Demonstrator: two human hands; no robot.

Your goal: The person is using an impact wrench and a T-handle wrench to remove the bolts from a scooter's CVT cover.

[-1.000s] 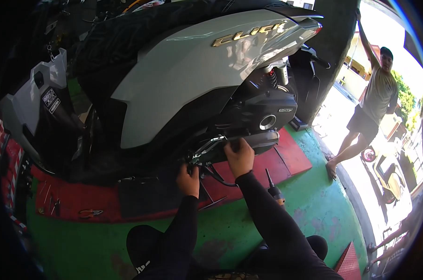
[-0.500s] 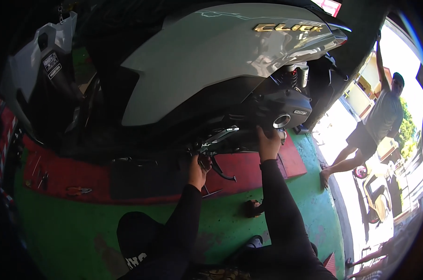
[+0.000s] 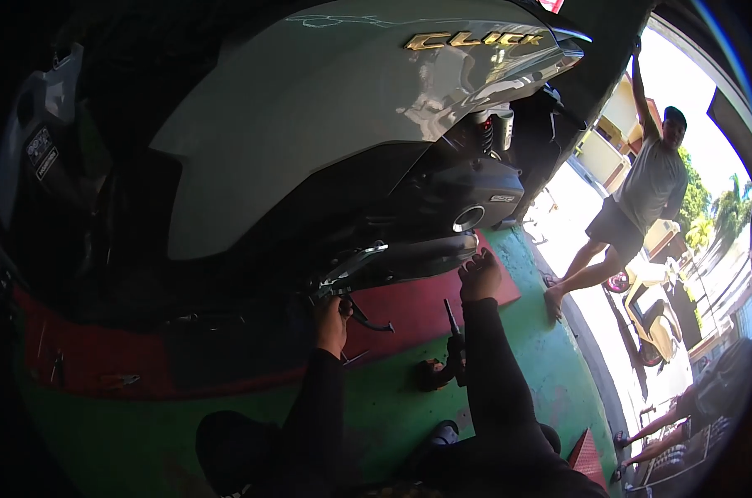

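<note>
Beside me is a scooter with a grey side panel (image 3: 309, 108), a dark engine cover (image 3: 484, 191) and a low exhaust (image 3: 421, 253). My left hand (image 3: 333, 324) is closed at the underside, below a metal bracket (image 3: 351, 264) and beside a black stand (image 3: 372, 322); what its fingers grip is hidden. My right hand (image 3: 480, 275) has curled fingers at the rear end of the exhaust, and I cannot make out what is in them. Below it, a dark long-nosed power tool (image 3: 455, 349) stands on the green floor (image 3: 550, 373), partly behind my right sleeve.
The scooter is over a red platform (image 3: 110, 357) with pliers (image 3: 120, 380) and small tools. At right a person (image 3: 650, 187) leans in the doorway; outside is a cream scooter (image 3: 654, 319). Another person's legs (image 3: 658, 440) show lower right. A red ridged plate (image 3: 587, 456) lies nearby.
My right hand has moved right, from beside the bracket to the exhaust's rear end. My left hand stays near the bracket. The view has shifted slightly, and more of the power tool shows.
</note>
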